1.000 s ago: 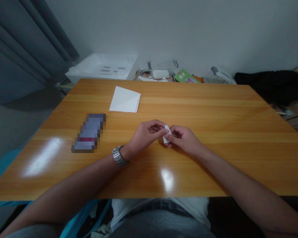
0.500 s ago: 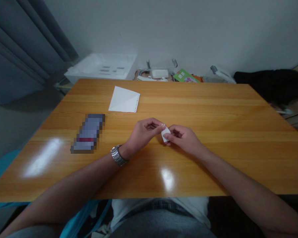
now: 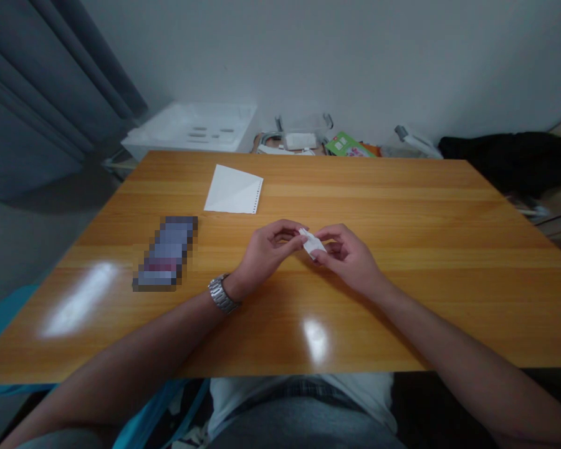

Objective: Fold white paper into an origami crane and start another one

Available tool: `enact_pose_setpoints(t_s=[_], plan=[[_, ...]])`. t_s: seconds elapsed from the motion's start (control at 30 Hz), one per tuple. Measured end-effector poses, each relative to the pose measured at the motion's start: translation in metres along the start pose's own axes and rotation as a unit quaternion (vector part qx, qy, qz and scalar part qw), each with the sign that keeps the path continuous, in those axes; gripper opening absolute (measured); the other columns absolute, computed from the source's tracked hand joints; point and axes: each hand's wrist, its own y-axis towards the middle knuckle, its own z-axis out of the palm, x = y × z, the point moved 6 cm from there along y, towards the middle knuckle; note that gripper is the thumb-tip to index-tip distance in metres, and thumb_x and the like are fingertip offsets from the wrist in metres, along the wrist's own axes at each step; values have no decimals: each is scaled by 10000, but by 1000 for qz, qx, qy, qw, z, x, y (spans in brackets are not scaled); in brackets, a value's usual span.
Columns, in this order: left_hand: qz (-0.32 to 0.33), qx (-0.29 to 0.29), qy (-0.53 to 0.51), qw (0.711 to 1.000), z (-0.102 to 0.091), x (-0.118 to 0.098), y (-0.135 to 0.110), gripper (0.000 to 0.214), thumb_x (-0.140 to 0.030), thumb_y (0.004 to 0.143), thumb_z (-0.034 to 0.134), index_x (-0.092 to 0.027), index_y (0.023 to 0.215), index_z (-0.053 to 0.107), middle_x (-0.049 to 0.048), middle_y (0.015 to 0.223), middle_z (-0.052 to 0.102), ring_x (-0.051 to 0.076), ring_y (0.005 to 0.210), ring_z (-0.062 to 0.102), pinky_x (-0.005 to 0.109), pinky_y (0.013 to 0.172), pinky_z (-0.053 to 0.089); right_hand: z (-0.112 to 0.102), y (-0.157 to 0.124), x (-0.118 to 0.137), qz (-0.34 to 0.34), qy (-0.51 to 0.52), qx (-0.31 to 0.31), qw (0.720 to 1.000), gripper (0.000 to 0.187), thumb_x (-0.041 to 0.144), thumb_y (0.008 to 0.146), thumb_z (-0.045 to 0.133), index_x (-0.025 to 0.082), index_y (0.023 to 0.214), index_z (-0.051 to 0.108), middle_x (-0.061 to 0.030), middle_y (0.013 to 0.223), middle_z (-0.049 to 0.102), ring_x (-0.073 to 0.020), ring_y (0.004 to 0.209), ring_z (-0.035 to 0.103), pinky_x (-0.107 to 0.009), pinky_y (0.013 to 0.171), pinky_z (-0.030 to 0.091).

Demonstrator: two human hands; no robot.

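My left hand [image 3: 266, 252] and my right hand [image 3: 350, 259] meet above the middle of the wooden table [image 3: 402, 206]. Between their fingertips is a small folded piece of white paper [image 3: 312, 244]. Both hands pinch it, the left at its upper left end, the right at its lower right side. A metal watch [image 3: 222, 294] sits on my left wrist. Part of the paper is hidden behind my fingers.
A white sheet with a perforated edge [image 3: 234, 189] lies at the far left of the table. A blurred-out flat object [image 3: 167, 252] lies left of my hands. Behind the table are a white tray [image 3: 191, 125], a clear box [image 3: 302, 134], a green packet [image 3: 343, 144] and dark cloth [image 3: 505, 156].
The small folded paper has turned and now lies slanted between my fingertips. Both hands have risen slightly and my right hand's fingers have opened a little around it.
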Motion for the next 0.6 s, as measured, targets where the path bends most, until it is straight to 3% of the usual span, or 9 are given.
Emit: enact_pose_setpoints(t_s=[0.2,0.33,0.6], plan=[[21,-2,9,1000,0,0,-1,305,-346,831,791,-151,1053,714,88,1029,741,170,936,701,289,871,578,-1,0,5,-31,-23,-9,999,266,363,868,750,272,1093,644,-43,1091,724,-204,986,706,-336,827,575],[40,-2,27,999,-1,-1,-1,318,-349,836,787,-171,1090,719,84,1047,737,167,942,697,282,852,587,-2,0,4,-33,-20,-11,999,264,385,868,753,265,1094,685,-48,1073,737,-199,940,715,-338,817,584],[12,2,9,1000,0,-1,-2,253,-343,841,779,-149,989,714,79,965,741,165,892,708,264,795,586,-3,0,3,-44,-17,-16,999,233,395,861,764,260,1045,722,-47,1061,747,-194,931,717,-333,824,589]])
